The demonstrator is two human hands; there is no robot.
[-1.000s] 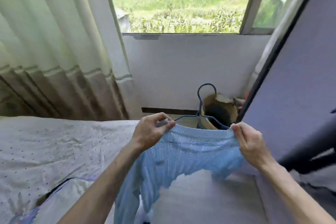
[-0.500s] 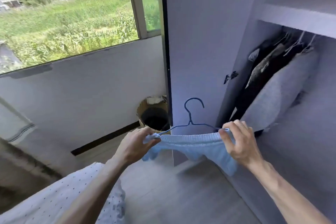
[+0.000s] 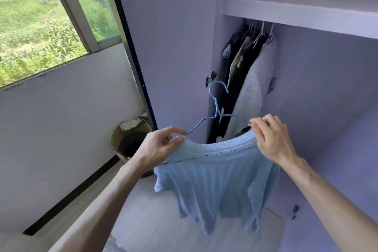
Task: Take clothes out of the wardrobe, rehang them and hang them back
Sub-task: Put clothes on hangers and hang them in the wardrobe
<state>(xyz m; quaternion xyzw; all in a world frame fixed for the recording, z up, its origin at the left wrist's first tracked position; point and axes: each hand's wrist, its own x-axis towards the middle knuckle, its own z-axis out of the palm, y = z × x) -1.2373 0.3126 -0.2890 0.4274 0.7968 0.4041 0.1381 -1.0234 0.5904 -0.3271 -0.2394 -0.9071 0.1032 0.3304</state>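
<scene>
A light blue knitted sweater (image 3: pixel 214 178) hangs on a blue wire hanger (image 3: pixel 216 108) in front of the open wardrobe (image 3: pixel 306 12). My left hand (image 3: pixel 161 145) pinches the sweater's left shoulder together with the hanger's end. My right hand (image 3: pixel 270 139) grips the right shoulder over the hanger's other end. The hook points up, level with the lower part of the hanging clothes. Inside the wardrobe several dark and grey garments (image 3: pixel 251 84) hang at the left under the shelf; the rail itself is hidden.
The wardrobe's open door (image 3: pixel 163 37) stands just left of the hanger. A woven basket (image 3: pixel 131 141) sits on the floor by the wall under the window (image 3: pixel 51 16). To the right of the hung garments the wardrobe is bare.
I have turned from the bed and window to the wardrobe. Both hands have carried the sweater on its hanger up and to the right, nearer the hung clothes.
</scene>
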